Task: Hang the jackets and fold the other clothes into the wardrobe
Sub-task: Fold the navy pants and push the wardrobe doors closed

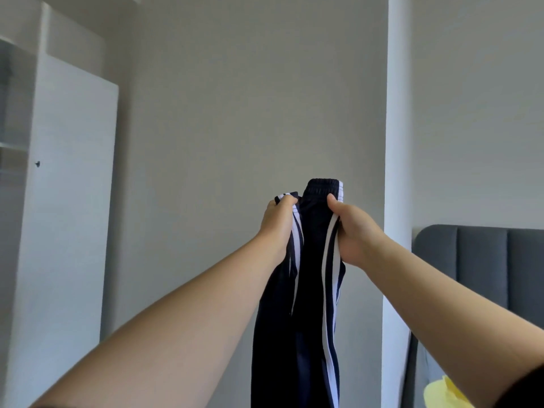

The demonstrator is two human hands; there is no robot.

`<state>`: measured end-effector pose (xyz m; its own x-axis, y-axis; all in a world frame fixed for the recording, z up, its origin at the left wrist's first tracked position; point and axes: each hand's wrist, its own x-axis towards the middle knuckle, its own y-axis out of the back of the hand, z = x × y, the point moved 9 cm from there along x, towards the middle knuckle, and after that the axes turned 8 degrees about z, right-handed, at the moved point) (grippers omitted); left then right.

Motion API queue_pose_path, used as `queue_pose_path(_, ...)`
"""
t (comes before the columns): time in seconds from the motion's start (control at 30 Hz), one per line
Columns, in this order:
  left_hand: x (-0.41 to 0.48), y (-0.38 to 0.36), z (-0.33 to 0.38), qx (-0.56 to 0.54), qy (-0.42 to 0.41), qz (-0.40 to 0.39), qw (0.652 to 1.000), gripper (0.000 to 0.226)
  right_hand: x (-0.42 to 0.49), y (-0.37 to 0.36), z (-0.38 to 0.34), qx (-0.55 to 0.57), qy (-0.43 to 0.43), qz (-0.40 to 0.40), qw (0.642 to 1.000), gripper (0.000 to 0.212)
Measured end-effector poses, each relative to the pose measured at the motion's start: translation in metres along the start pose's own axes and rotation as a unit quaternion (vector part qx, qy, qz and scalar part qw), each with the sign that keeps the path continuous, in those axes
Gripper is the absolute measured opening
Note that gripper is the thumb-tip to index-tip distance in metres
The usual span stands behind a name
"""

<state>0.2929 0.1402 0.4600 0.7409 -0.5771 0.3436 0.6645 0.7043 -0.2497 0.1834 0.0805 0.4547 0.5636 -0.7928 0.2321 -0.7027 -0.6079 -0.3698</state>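
Both bare arms are stretched forward and upward, left hand [278,222] and right hand [351,231] are raised side by side, fingers are curled tight around gathered cloth, right thumb is pointed up.

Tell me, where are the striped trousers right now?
The dark striped trousers hang mid-frame in the head view, held up by the waistband between the left hand and right hand, before the grey wall.

A home bedroom is indicated by a grey padded headboard [482,260] and a white wardrobe [67,201] (its door standing open)
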Motion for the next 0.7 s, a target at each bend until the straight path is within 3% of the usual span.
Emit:
queue_pose_path(0.1,0.005,-0.001,0.009,0.012,-0.042,0.036,0.998,0.011,-0.002,0.000,-0.010,0.012,0.014,0.015,1.000,0.039)
queue_pose_path(0.23,0.012,-0.003,0.021,0.085,-0.069,0.044,0.993,0.024,0.001,0.008,-0.031,0.031,0.040,0.060,0.997,0.035)
queue_pose_path(0.43,0.042,0.043,0.074,0.136,-0.137,0.192,0.962,0.024,0.013,0.062,-0.091,-0.015,0.148,0.203,0.968,0.024)
queue_pose_path(0.53,0.053,0.051,0.106,0.174,-0.184,0.185,0.949,0.017,0.012,0.087,-0.130,-0.135,0.259,0.273,0.916,0.024)
queue_pose_path(0.6,0.057,0.043,0.116,0.334,-0.207,0.141,0.909,0.022,0.006,0.093,-0.143,-0.249,0.301,0.308,0.868,0.011)
queue_pose_path(0.67,0.055,0.038,0.122,0.431,-0.233,0.130,0.862,0.033,0.004,0.099,-0.146,-0.307,0.319,0.331,0.833,0.020)
queue_pose_path(0.7,0.052,0.038,0.127,0.429,-0.253,0.143,0.855,0.038,0.003,0.102,-0.147,-0.320,0.331,0.343,0.819,0.027)
